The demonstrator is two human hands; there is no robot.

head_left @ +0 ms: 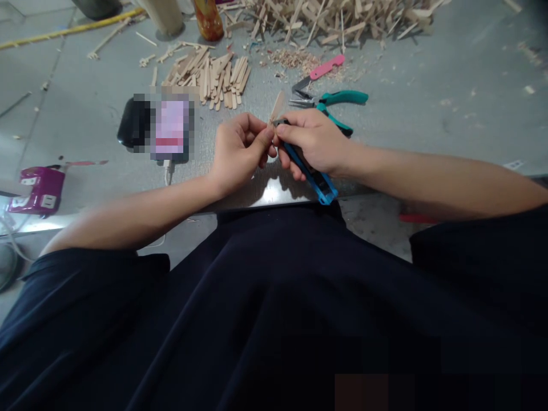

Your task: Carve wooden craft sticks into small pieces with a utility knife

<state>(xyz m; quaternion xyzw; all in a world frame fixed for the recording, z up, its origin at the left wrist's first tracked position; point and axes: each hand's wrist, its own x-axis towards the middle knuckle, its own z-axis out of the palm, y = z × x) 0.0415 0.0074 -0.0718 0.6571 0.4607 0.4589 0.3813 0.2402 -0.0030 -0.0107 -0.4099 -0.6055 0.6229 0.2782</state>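
Near the middle of the frame, the left hand (pixel 242 148) pinched a flat wooden craft stick (pixel 278 105) between thumb and fingers at its lower end. The right hand (pixel 314 137) was curled round a blue-and-black utility knife (pixel 315 180), its thumb near the knife's head.

The stick stood at the left hand's fingertips, its long axis rising slightly rightward toward the top of the frame; the knife came in from the lower right, crossing that line, its head right beside the stick. Both hands were about equally near; whether the blade touched wood could not be told.

The near edge of the grey worktable (pixel 449 131) ran just below the hands. Green-handled pliers (pixel 346 97) lay close above the right hand, a pile of craft sticks (pixel 220 80) farther up and left. Bare tabletop stretched toward the right of the frame.
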